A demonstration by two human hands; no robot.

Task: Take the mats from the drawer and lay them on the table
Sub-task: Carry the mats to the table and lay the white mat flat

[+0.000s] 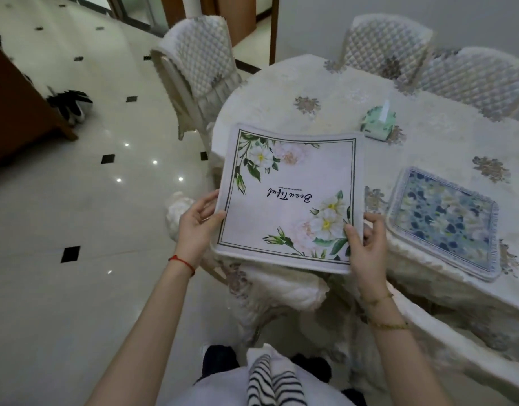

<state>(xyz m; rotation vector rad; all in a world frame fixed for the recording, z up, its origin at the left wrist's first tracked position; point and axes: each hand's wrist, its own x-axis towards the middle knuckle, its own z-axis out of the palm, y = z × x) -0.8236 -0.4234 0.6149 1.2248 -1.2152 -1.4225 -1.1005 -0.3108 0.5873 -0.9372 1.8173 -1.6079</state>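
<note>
- Pale glossy floor [76, 200] with small black diamond tiles on the left, a table [325, 92] under a cream flowered cloth on the right.
- White mat [287, 197] with green leaves, pale blooms and the word "Beautiful" printed upside down to the viewer is up in both hands, over the table's near left end.
- Its far edge sits over the cloth; the near edge hangs out past the table edge.
- Left hand [198, 222] pinches the mat's near left edge, thumb on top, fingers underneath.
- Right hand [366, 247] grips the near right corner, thumb pressed on the printed flowers.
- Red string shows on the left wrist, thin gold bracelets on the right.
- Blue mat [445, 224] already lies flat on the cloth, just right of the white one, near the table's edge.
- Green tissue box [379, 123] stands farther back on the table, beyond the white mat's far right corner.
- Quilted chairs [199, 63] ring the far side.
</note>
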